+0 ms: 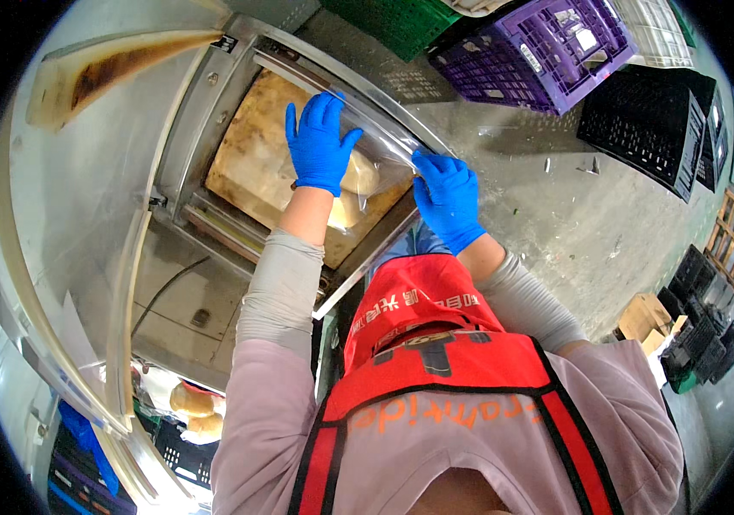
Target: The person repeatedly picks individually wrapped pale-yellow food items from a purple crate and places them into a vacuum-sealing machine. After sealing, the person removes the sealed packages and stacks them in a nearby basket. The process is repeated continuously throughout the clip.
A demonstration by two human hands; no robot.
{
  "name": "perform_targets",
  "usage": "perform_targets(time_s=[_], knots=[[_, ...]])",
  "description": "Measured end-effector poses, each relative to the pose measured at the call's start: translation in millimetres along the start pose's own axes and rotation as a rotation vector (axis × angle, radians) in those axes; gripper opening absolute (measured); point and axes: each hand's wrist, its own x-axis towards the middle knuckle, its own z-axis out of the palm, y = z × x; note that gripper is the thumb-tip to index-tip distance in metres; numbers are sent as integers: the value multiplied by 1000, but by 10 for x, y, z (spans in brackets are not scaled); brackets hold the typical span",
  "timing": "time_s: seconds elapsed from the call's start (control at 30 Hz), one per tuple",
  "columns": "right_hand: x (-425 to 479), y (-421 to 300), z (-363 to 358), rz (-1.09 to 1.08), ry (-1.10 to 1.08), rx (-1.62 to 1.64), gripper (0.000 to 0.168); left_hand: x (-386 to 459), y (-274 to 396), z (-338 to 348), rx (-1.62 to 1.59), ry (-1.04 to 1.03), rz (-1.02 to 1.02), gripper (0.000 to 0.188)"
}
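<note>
My left hand (319, 145), in a blue glove, lies spread with palm down over a clear plastic bag (383, 145). Inside the bag is a pale, rounded food item (360, 172), partly covered by that hand. The bag rests on a stained, yellowish board (244, 148) in the well of what looks like a chamber vacuum sealer (177, 138). At the well's right rim, my right hand (447, 196), also gloved in blue, has its fingers curled on the bag's edge near a metal bar. Its fingertips are partly hidden.
To the left stands the machine's raised lid (116, 154). Below the well, a metal surface (180, 309) carries a dark cable; wrapped pale food pieces (193, 402) lie beyond it. A purple crate (534, 58) and black crates (644, 125) stand on the concrete floor (547, 212).
</note>
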Motion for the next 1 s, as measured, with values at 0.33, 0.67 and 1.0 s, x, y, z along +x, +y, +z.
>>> perform_targets(time_s=[0.33, 0.67, 1.0], knots=[[145, 233, -42, 68, -33, 21, 34, 168, -115, -26, -106, 254, -133, 41], [371, 302, 56, -61, -22, -6, 40, 544, -244, 24, 5, 93, -45, 17], [329, 318, 88, -213, -84, -237, 54, 511, -183, 179, -42, 104, -201, 21]])
